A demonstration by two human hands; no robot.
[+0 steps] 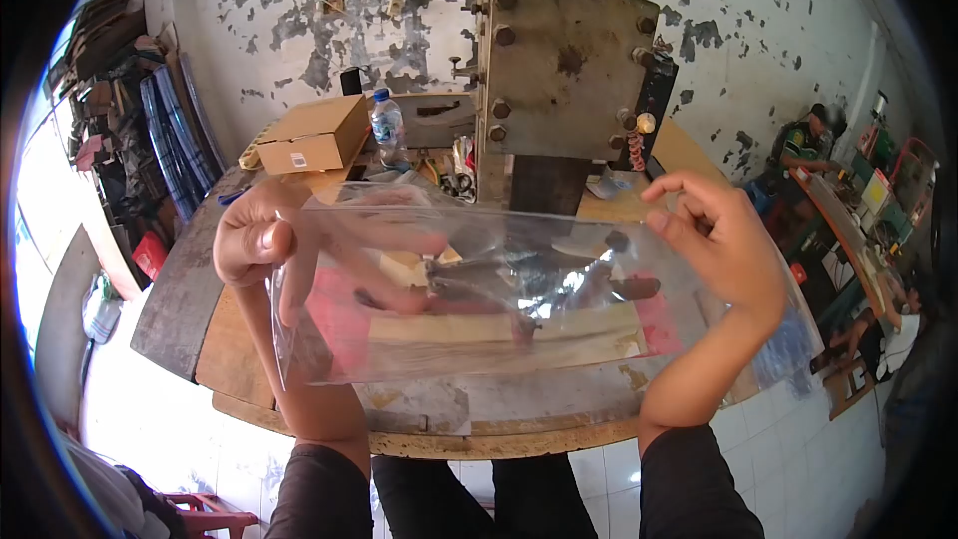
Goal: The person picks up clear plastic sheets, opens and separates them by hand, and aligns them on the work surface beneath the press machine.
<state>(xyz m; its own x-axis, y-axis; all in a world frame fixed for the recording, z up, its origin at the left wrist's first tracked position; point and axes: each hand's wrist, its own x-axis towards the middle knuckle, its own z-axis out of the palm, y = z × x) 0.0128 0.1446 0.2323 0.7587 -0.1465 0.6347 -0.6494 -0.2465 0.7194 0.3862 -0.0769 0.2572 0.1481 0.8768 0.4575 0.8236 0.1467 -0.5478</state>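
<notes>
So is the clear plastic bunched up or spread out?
Spread out: the clear plastic spans the space from the left hand to the right hand.

The plastic sheet (pixel 489 289) is clear and glossy; raised above the table (pixel 180 314).

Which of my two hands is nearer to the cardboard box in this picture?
Your left hand, at the left end of the clear sheet, just below the box. Your right hand is at the opposite end, across the picture.

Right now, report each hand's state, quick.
Left hand: closed, pinching the left end of the clear plastic sheet.
Right hand: partly curled at the sheet's right end; whether it grips cannot be told.
</notes>
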